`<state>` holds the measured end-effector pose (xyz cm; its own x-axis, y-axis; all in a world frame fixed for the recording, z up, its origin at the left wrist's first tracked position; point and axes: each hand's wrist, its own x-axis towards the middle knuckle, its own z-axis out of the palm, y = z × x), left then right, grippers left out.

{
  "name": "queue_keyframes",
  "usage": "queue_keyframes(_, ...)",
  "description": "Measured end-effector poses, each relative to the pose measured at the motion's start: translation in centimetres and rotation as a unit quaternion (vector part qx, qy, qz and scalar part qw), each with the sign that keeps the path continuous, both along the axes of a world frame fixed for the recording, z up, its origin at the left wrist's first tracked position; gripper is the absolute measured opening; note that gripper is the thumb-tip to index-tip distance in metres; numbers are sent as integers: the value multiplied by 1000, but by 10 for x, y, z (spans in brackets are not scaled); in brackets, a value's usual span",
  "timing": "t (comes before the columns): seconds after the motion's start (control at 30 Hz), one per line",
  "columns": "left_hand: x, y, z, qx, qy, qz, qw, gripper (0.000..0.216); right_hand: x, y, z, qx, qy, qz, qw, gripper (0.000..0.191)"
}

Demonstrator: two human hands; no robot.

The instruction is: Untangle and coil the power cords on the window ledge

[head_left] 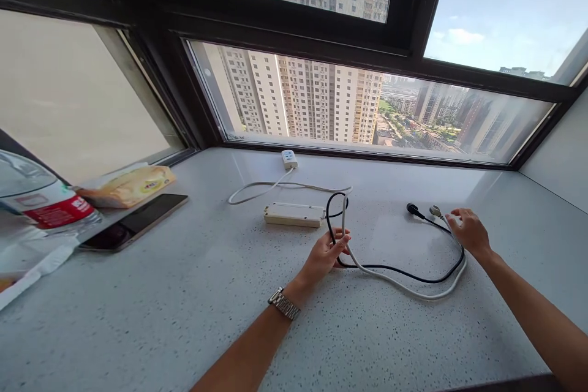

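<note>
My left hand (pixel 325 253), with a metal-band watch (pixel 283 304) on its wrist, is closed round a black cord (pixel 404 271) and a white cord (pixel 413 294) where they cross. At the right, my right hand (pixel 469 234) pinches the white cord just behind its plug (pixel 435 212). The black plug (pixel 414 211) lies beside it on the speckled countertop (pixel 220 312). From the black cord's other end extends a long white power strip (pixel 294 215), lying flat. Farther back, a small white socket block (pixel 289 159) sits on the white cord's far end.
To the left lie a dark phone (pixel 135 220), a tissue pack (pixel 131 187) and a large clear bottle with a red label (pixel 59 205). Crumpled white plastic (pixel 37 263) is near the bottle. A dark window frame (pixel 367 156) borders the counter's back; a white wall (pixel 558 159) stands at right.
</note>
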<state>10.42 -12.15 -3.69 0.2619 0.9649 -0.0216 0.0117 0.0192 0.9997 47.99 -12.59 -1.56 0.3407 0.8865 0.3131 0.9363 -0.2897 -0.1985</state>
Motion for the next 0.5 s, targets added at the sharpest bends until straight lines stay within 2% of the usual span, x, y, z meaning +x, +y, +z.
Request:
queue_keyframes(0.07,-3,1,-2,2,4,15,1000,58,-25,-1,-10,-7,-10,79,997,38)
queue_keyframes(0.1,-5,2,-3,5,4,23,1000,57,-34,-1,-16,-17,-16,89,996,37)
queue_keyframes(0.2,-11,5,-5,25,19,34,999,53,-42,-4,-32,-4,-13,29,999,36)
queue_keyframes(0.33,-16,5,-4,84,98,84,988,48,-20,-8,-39,66,31,-65,995,47)
queue_keyframes(0.43,-19,4,2,123,148,104,976,43,-2,-11,-36,-11,109,-82,991,48)
queue_keyframes(0.5,-20,3,5,142,168,109,969,40,6,-12,-35,-54,147,-82,984,41)
